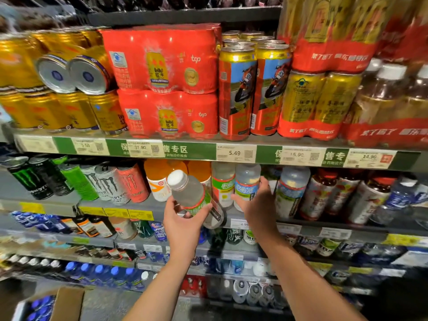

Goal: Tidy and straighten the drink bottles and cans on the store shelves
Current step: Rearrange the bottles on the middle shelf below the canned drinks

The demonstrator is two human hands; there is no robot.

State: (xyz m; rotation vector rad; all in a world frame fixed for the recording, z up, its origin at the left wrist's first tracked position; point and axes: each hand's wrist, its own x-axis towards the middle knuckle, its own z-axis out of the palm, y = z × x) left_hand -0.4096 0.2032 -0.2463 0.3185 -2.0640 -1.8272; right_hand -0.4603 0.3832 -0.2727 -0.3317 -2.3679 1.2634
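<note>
Left hand (183,218) grips green-label bottle (192,196), tilted off shelf (148,206) to reseat; right hand (259,203) curls round blue-label bottle (246,186), squaring its row.

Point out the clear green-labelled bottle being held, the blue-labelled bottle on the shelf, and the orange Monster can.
Clear green-labelled bottle (188,192), head view, clear body.
Blue-labelled bottle (246,187), head view, label.
Orange Monster can (132,183), head view, side.
</note>
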